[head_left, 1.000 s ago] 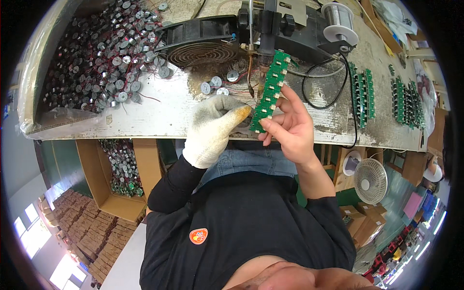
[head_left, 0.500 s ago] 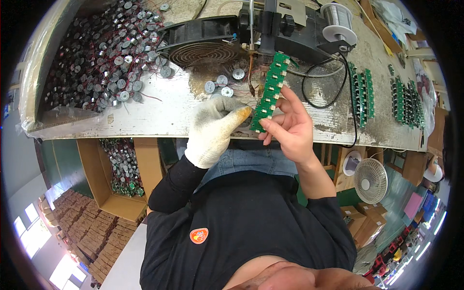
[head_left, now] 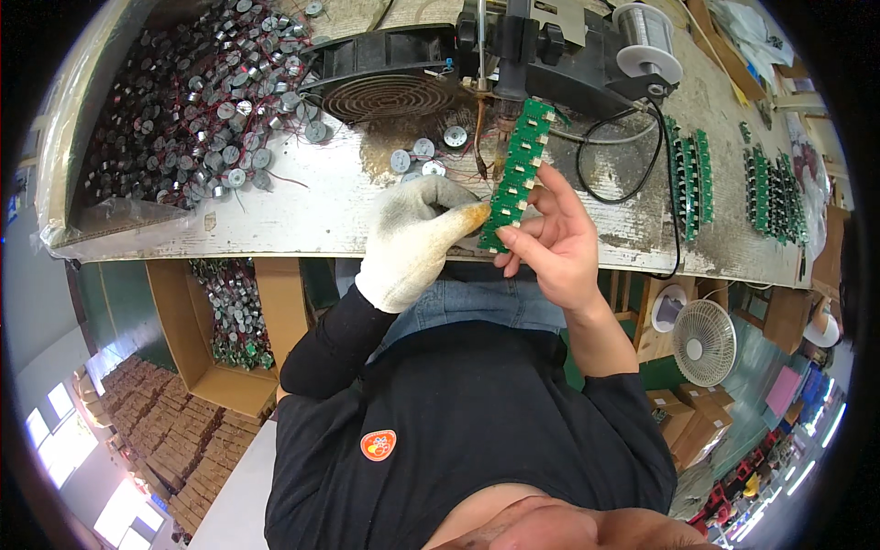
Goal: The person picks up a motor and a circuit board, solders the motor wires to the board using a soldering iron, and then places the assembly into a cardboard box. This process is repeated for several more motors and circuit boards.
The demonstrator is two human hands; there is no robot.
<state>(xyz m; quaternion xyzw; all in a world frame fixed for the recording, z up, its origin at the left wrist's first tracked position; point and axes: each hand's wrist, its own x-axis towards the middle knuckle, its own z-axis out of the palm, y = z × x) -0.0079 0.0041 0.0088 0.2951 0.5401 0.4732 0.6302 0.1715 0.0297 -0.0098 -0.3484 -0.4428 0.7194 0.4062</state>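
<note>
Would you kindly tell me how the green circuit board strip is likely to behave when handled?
The green circuit board strip is probably stiff: it looks straight, though its upper end juts free of the right hand. It seems light for its length, being narrow and flat. The small pale parts along its edge might snag.

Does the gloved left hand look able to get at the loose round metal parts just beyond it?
Likely yes: the left hand is right beside the round metal parts, with nothing visible standing between. That hand is curled, and whether it holds something is unclear, so it may need freeing first.
</note>
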